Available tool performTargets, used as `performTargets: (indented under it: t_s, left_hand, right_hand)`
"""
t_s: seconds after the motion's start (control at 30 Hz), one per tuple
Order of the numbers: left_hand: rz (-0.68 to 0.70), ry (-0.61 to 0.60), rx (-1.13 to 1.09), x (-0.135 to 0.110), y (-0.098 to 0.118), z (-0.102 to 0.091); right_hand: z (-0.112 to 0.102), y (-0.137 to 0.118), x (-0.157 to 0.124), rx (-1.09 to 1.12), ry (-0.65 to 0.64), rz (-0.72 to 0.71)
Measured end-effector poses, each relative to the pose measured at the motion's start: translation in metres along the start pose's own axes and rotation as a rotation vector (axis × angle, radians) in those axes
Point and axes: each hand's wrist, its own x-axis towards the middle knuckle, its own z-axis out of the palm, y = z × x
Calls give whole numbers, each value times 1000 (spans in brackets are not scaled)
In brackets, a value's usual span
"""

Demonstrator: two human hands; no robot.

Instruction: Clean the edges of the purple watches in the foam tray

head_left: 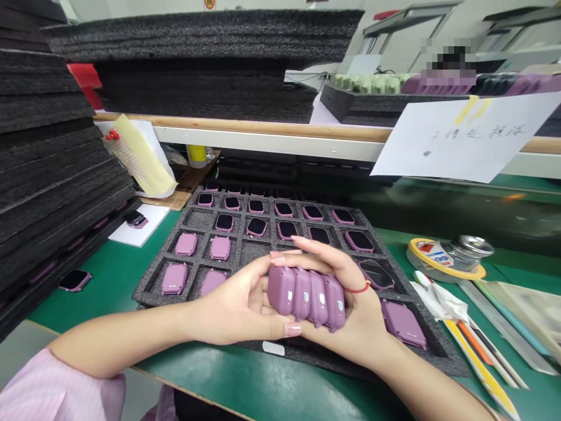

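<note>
Several purple smartwatch cases (302,297) stand on edge in a row between my two hands, their side buttons facing me. My left hand (239,298) curls round the left end, its thumb along the lower edge. My right hand (359,316) cups the row from below and the right, fingers arched over the top. Beneath my hands lies a black foam tray (169,213) with square pockets. Watch cases sit in many pockets, some with the black screen up (256,227), others with the purple back up (186,244). My hands and arms hide part of the tray's near side.
Black foam sheets (56,146) are stacked high on the left. A shelf edge (263,137) crosses the back, with a hanging paper (456,137). Tape and a metal-capped jar (471,248), plus brushes (482,368), lie right. One watch case (75,280) rests on the green table left.
</note>
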Motion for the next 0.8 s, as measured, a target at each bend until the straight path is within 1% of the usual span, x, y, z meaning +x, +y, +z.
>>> performTargets:
  t_s: [0.23,0.43,0.57,0.7,0.73,0.8]
  left_hand:
    - [10,18,67,1,1,-1]
    - [-19,39,0,1,0,2]
    - [-24,66,6,2,-1,3]
    - [6,43,83,5,2,4]
    - [16,51,117,6,3,4]
    - [36,103,188,7,3,3]
  right_hand:
    - [0,0,0,-11,-2,6]
    - [1,2,-3,-24,-9,-24]
    - [2,5,-5,-63,-16,-58]
    - [4,5,-5,-63,-35,-69]
    - [5,4,-4,-56,-43,-73]
    - [7,4,-4,-45,-71,-91]
